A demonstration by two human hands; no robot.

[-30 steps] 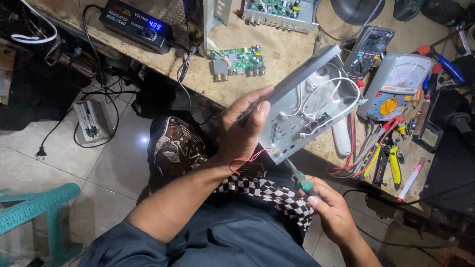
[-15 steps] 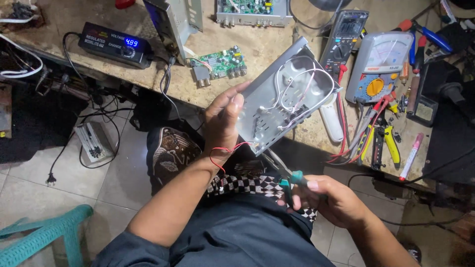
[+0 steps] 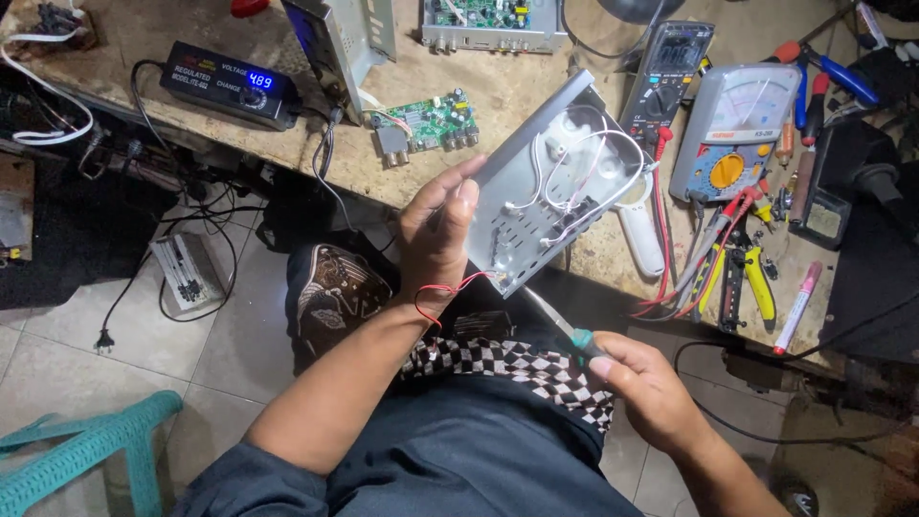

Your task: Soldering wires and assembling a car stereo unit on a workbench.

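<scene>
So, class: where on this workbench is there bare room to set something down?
Bare bench lies between the green circuit board, the grey casing in the left hand and the digital multimeter. The right end, around the analog meter and pliers, is crowded.

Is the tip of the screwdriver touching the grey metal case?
Touching. In the head view, the screwdriver, held in the right hand, reaches the lower corner of the grey case, with no gap visible.

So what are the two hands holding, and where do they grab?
Left hand grips the grey metal case by its edge. Right hand holds the screwdriver by its green handle.
</scene>
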